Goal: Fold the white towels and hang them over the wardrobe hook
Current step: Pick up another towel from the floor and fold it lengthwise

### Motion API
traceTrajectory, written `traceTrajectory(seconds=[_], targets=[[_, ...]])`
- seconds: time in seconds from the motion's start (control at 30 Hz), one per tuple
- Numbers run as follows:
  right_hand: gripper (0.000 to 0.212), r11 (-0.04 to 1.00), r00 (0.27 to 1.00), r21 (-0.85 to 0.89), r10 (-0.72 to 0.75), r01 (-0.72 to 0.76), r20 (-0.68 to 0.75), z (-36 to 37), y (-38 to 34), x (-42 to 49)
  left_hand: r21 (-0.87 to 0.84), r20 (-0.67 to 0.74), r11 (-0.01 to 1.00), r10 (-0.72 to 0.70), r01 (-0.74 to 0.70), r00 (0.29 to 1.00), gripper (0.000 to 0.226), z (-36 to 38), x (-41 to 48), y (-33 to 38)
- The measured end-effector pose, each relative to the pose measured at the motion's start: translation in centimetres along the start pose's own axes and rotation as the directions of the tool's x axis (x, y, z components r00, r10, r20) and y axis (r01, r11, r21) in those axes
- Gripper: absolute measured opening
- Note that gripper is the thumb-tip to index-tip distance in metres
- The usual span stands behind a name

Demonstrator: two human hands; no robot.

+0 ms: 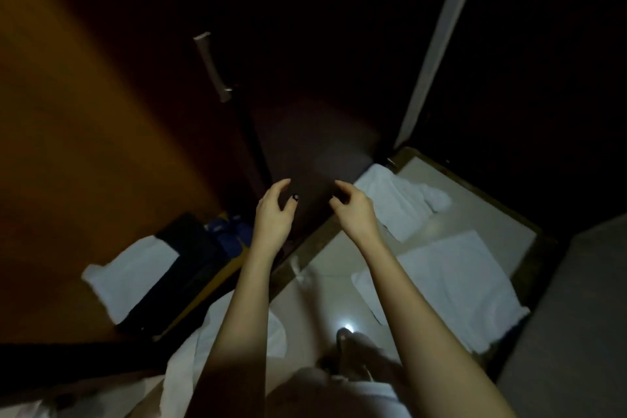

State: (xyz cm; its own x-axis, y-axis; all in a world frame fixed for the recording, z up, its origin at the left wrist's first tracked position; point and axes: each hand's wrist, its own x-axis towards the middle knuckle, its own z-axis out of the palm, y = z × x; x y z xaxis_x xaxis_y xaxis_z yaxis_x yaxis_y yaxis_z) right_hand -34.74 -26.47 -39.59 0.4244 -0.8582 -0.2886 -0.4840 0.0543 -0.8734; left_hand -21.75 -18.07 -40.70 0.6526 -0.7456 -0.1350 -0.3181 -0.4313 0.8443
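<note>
Your left hand point(273, 214) and right hand point(353, 210) hang empty, fingers loosely curled, before the dark wooden wardrobe door point(315, 78). Four white cloth towels show: the far-right towel point(403, 204) and right towel point(451, 285) on the pale tiled floor point(336, 261), the left towel point(132, 276), and the near towel point(190, 356).

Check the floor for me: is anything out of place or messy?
Yes. White towels lie on the floor instead of hanging: a rumpled towel by the wardrobe door and a flatter towel nearer the person. The left hand and right hand hold nothing.
</note>
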Motion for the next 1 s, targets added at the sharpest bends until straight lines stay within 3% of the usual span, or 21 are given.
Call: traceTrajectory(seconds=[0.2, 0.43, 0.73, 0.9, 1.0], targets=[[0.043, 0.985, 0.963, 0.045, 0.172, -0.166, -0.207, -5.6, 5.1, 2.0, -0.002, 0.259, 0.997, 0.075, -0.077, 0.963, 0.040, 8.1, 3.2, 1.7], [0.045, 0.942, 0.897, 0.090, 0.335, -0.323, -0.289, -10.5, 11.1, 8.2, 0.057, 0.494, 0.996, 0.026, -0.062, 0.869, 0.037, 17.2, 9.9, 2.4], [0.045, 0.894, 0.873, -0.037, 0.427, -0.447, -0.235, -13.9, 19.3, 19.0, 0.267, 0.618, 0.952, -0.048, -0.152, 0.785, 0.042, 27.0, 20.0, -1.3], [0.050, 0.858, 0.860, -0.101, 0.488, -0.504, -0.151, -12.7, 27.0, 24.4, 0.339, 0.683, 0.895, -0.022, -0.290, 0.730, 0.042, 34.2, 25.7, -7.3], [0.052, 0.844, 0.856, -0.145, 0.502, -0.516, -0.125, -11.2, 32.8, 28.4, 0.355, 0.706, 0.887, -0.046, -0.297, 0.707, 0.043, 39.5, 29.7, -12.3]])
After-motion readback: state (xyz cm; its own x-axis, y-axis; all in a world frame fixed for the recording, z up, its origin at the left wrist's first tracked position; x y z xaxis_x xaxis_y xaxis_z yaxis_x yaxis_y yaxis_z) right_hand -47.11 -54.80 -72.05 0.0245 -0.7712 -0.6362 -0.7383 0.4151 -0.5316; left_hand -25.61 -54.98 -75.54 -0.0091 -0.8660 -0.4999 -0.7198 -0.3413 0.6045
